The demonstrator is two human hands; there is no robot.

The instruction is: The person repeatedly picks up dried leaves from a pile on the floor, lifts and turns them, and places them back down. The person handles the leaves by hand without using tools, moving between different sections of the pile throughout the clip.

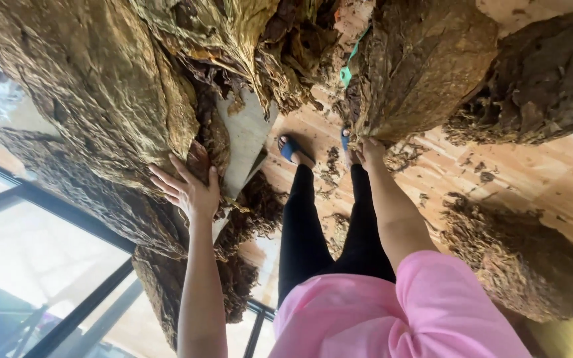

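Observation:
My left hand lies flat with its fingers spread on a big heap of dried golden-brown leaves at the left. My right hand reaches down beside my right leg and holds the lower edge of a second bundle of dried brown leaves. Its fingertips are tucked under the leaf edge. My black trouser legs and blue sandals stand between the two heaps.
More dark leaf piles lie at the right and upper right on the wooden floor, with crumbs scattered about. A grey board leans by the left heap. A black-framed glass panel runs along the lower left.

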